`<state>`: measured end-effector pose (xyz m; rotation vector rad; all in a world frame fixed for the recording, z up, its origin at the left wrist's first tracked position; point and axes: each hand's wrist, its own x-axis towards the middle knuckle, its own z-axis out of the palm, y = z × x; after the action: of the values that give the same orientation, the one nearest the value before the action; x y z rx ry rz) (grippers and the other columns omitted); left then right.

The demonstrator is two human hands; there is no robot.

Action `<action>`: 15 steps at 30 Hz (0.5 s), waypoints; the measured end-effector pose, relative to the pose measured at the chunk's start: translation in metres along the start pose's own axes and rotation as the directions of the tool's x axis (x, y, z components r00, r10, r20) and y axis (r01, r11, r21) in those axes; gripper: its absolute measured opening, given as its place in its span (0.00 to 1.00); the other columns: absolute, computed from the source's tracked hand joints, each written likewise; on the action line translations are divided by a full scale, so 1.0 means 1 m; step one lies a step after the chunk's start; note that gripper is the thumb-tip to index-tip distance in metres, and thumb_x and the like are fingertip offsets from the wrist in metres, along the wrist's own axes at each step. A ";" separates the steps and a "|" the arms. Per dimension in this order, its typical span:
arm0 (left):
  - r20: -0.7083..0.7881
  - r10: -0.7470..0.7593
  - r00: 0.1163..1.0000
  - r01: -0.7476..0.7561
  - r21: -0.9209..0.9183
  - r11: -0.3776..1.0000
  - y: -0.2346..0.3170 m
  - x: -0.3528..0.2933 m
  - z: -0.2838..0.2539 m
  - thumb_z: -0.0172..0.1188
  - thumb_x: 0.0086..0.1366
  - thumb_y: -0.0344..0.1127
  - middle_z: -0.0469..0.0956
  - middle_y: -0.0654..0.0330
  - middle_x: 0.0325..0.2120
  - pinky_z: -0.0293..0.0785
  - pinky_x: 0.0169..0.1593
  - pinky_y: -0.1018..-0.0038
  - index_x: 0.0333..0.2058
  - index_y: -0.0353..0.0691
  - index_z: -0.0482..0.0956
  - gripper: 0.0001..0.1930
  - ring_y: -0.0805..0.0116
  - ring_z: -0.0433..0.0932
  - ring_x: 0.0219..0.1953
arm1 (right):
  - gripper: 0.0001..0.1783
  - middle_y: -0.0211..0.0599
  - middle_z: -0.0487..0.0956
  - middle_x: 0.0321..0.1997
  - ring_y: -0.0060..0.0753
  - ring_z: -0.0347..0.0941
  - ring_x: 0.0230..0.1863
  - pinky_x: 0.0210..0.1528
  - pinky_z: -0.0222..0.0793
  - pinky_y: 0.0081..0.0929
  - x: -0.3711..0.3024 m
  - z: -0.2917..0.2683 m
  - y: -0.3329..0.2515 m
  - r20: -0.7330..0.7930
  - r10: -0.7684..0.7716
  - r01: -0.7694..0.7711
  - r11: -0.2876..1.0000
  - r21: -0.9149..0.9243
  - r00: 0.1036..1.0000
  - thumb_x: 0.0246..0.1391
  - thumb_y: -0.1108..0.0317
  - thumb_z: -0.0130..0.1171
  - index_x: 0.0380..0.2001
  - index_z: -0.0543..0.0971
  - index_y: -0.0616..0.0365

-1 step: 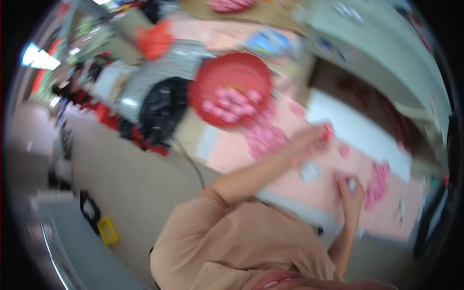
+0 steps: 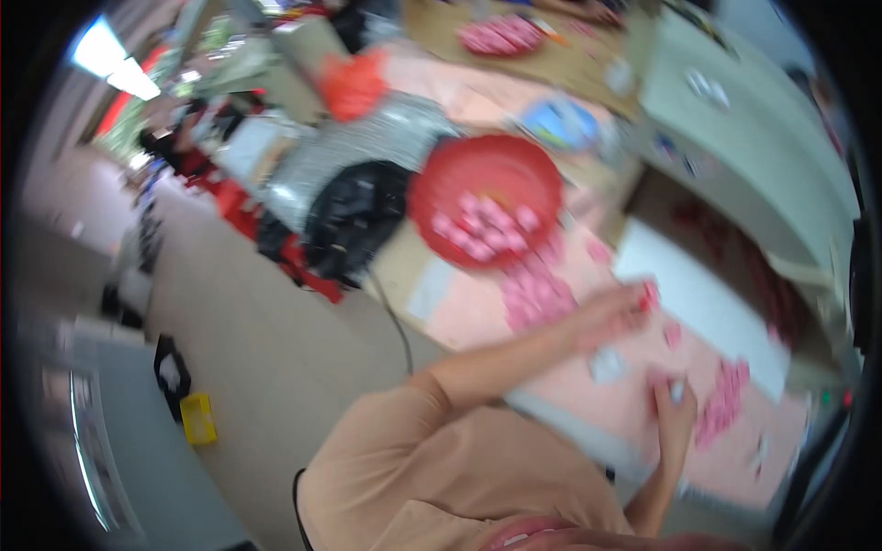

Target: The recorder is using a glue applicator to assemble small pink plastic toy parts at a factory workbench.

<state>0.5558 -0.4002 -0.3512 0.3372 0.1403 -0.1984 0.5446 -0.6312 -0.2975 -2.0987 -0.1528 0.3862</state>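
Note:
My left hand is over the pink-covered tabletop, its fingers closed on a small red-pink piece that is too blurred to name further. Closer to the front edge, my right hand is curled around a small whitish object; some pink shows by its fingertips. To the left of my left hand lies a heap of pink pieces. Another pink pile lies just right of my right hand. A small white item sits on the tabletop between my hands.
A round red basin with pink pieces inside stands at the table's left side, beside a black plastic-lined container. A pale machine-like housing rises at the right, with a white panel below it. Across the table, another person's hand shows.
The whole view has shifted, so the table and basin appear lower and further right. Both hands keep nearly the same pose over the tabletop, still closed on the same small things.

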 end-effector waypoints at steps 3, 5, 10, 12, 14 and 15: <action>0.170 0.092 0.981 -0.094 0.002 0.996 -0.001 -0.015 0.002 0.51 0.69 0.38 0.76 0.66 0.42 0.75 0.49 0.76 0.59 0.44 0.65 0.21 0.76 0.76 0.42 | 0.11 0.30 0.73 0.16 0.22 0.67 0.17 0.20 0.62 0.22 0.005 -0.013 0.037 0.054 0.146 -0.146 0.989 -0.004 0.988 0.53 0.64 0.60 0.25 0.76 0.63; 0.164 0.158 0.974 -0.161 0.007 0.987 0.005 -0.030 -0.004 0.49 0.70 0.37 0.74 0.66 0.45 0.74 0.51 0.77 0.61 0.41 0.61 0.22 0.77 0.75 0.45 | 0.29 0.32 0.66 0.15 0.31 0.62 0.21 0.27 0.59 0.34 -0.001 -0.022 0.009 0.222 0.016 0.058 0.945 -0.323 0.975 0.52 0.42 0.59 0.15 0.68 0.57; 0.179 0.136 0.974 -0.142 0.021 0.990 0.001 -0.029 0.001 0.48 0.71 0.36 0.74 0.65 0.45 0.72 0.54 0.78 0.61 0.39 0.60 0.22 0.77 0.74 0.46 | 0.11 0.43 0.75 0.34 0.39 0.74 0.35 0.38 0.70 0.31 0.013 -0.008 0.034 0.098 -0.627 0.633 0.750 -0.192 0.772 0.41 0.73 0.65 0.31 0.77 0.62; 0.183 0.122 0.975 -0.132 0.041 0.990 0.004 -0.023 0.002 0.47 0.71 0.36 0.74 0.65 0.46 0.72 0.55 0.78 0.61 0.39 0.60 0.22 0.77 0.74 0.47 | 0.12 0.45 0.73 0.36 0.45 0.74 0.37 0.38 0.70 0.32 0.028 -0.009 0.052 0.260 -0.686 0.733 0.653 -0.191 0.679 0.40 0.73 0.66 0.32 0.77 0.62; 0.186 0.134 0.973 -0.140 0.018 0.990 0.005 -0.019 0.001 0.50 0.70 0.35 0.74 0.63 0.47 0.72 0.56 0.76 0.59 0.39 0.64 0.20 0.75 0.74 0.49 | 0.13 0.45 0.73 0.33 0.47 0.73 0.37 0.40 0.70 0.35 0.019 -0.008 0.032 0.237 -0.615 0.657 0.723 -0.212 0.752 0.40 0.73 0.66 0.33 0.78 0.62; 0.191 0.130 0.973 -0.138 0.027 0.990 0.005 -0.018 0.000 0.50 0.70 0.35 0.74 0.63 0.47 0.72 0.56 0.76 0.59 0.39 0.64 0.20 0.75 0.74 0.49 | 0.14 0.45 0.73 0.33 0.48 0.73 0.37 0.41 0.70 0.36 0.011 -0.004 0.013 0.186 -0.545 0.575 0.751 -0.324 0.817 0.40 0.73 0.67 0.33 0.78 0.62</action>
<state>0.5396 -0.3922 -0.3467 0.3648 -0.0746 -0.0989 0.5561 -0.6381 -0.3087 -2.2677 -0.9528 0.0697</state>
